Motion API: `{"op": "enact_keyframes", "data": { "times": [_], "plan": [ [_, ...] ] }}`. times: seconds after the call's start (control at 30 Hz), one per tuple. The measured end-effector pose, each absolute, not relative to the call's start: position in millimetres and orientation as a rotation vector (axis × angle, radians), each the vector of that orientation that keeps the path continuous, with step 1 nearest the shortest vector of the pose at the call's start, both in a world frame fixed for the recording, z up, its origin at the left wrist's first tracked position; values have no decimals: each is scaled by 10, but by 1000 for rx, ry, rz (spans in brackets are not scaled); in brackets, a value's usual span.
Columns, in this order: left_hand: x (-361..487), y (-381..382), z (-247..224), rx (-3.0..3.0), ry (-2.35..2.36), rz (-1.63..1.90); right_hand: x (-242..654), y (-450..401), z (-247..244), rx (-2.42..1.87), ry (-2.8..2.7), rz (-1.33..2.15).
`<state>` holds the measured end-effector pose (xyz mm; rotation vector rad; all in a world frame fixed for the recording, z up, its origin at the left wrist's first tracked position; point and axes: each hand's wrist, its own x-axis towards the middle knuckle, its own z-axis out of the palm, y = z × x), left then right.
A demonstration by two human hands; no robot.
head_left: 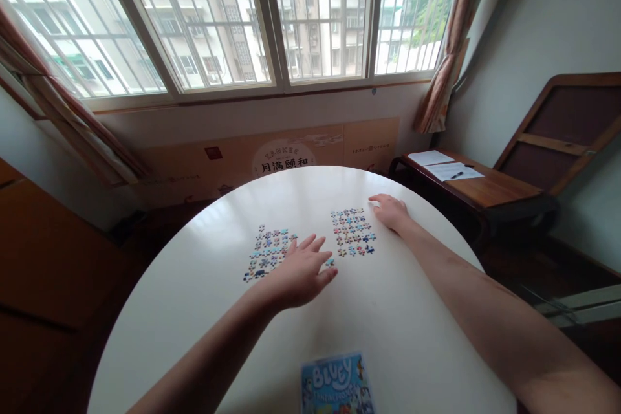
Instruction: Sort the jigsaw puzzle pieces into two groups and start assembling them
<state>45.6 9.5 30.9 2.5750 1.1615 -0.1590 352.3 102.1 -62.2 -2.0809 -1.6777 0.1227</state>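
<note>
Two groups of small jigsaw puzzle pieces lie in rough rows on the white round table. My left hand [305, 272] is spread palm down over the edge of the left group of puzzle pieces [266, 252], hiding some of them. A single puzzle piece [330, 262] shows beside its fingers. My right hand [389, 212] rests at the upper right corner of the right group of puzzle pieces [352, 231], index finger stretched out and thumb a little apart. Nothing shows held in either hand. A blue Bluey puzzle box [336, 385] lies at the near edge.
The round table [194, 310] fills the middle, its far edge close to a cardboard panel [223, 165] under a barred window [320, 19]. To the right, a wooden side table [509, 184] carries papers [453, 171] and a pen. Curtains [444, 90] hang at both sides.
</note>
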Motion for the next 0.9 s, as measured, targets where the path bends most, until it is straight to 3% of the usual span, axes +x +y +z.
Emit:
{"op": "enact_keyframes", "data": {
  "times": [0.2,0.37,0.5,0.9],
  "plan": [
    [155,238,520,2440,1377,425,3384,770,-217,-1850,-1772,47],
    [10,177,318,2405,1484,679,2901,376,88,-1342,-2285,297],
    [-28,119,139,2586,1493,574,2547,173,103,-1059,-2592,387],
    [14,55,146,2755,1349,89,2531,174,3,-1017,-2710,428]
  ]
}}
